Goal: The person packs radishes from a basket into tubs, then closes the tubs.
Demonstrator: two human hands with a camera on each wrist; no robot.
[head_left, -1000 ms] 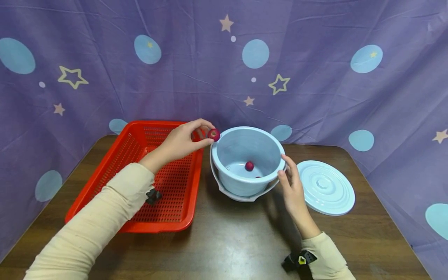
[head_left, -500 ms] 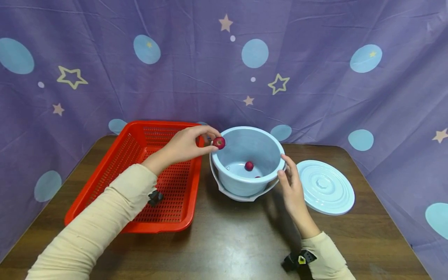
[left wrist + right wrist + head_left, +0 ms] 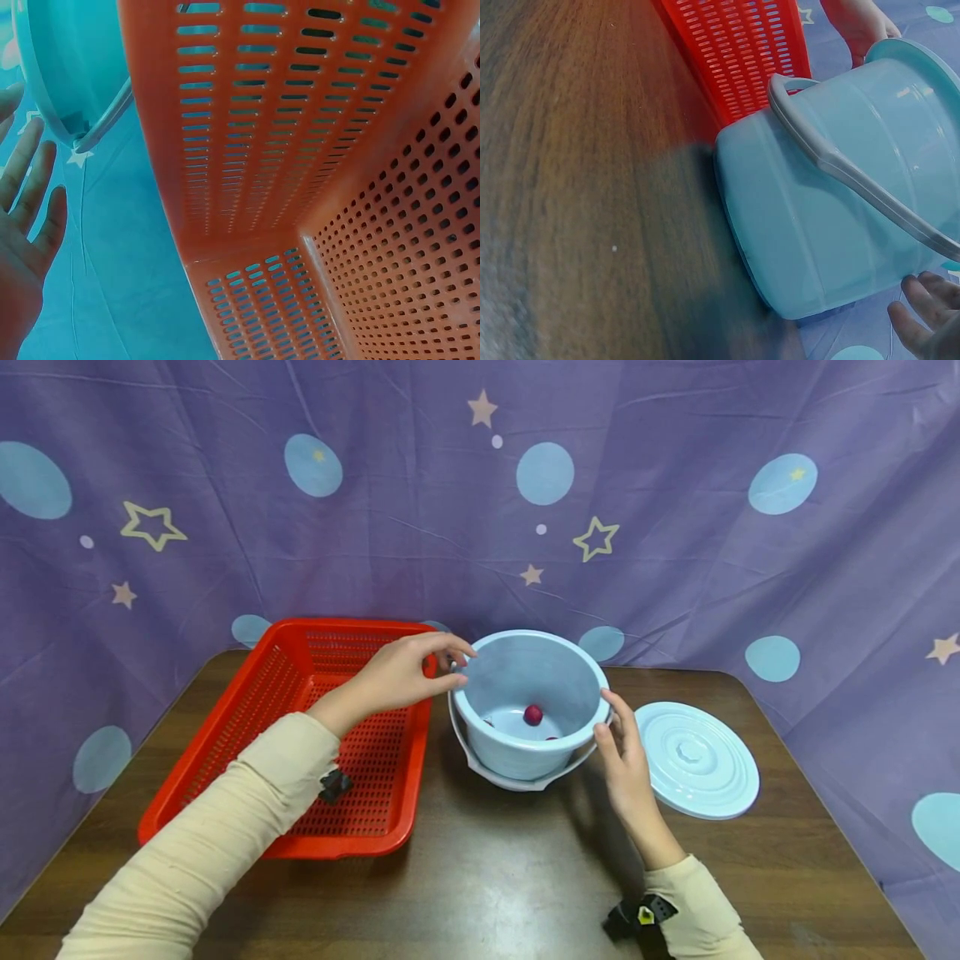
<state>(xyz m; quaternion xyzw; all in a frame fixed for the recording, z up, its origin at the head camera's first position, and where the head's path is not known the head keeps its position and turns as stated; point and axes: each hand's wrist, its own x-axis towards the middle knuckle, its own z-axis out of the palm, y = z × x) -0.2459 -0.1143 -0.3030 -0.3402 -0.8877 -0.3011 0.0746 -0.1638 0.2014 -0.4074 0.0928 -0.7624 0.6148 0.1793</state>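
My left hand (image 3: 405, 672) hangs over the left rim of a light blue bucket (image 3: 517, 760), thumb and fingers apart with nothing between them. The left wrist view also shows this hand (image 3: 26, 217) with its fingers spread beside the bucket (image 3: 75, 60). Inside the bucket lies a small red apple (image 3: 533, 715); the edge of another red apple (image 3: 552, 739) peeks over the near rim. My right hand (image 3: 628, 768) rests its fingertips against the bucket's right side, fingers loosely extended. A grey handle (image 3: 855, 180) hangs down along the bucket's outside.
A red perforated basket (image 3: 360, 846) stands left of the bucket, beneath my left forearm. The light blue lid (image 3: 701, 760) lies on the wooden table (image 3: 495, 877) to the right. A purple patterned cloth (image 3: 450, 527) hangs behind the table.
My left hand has moved a little right to the bucket's rim and let go of the red apple it was pinching. My right hand has stayed at the bucket's side.
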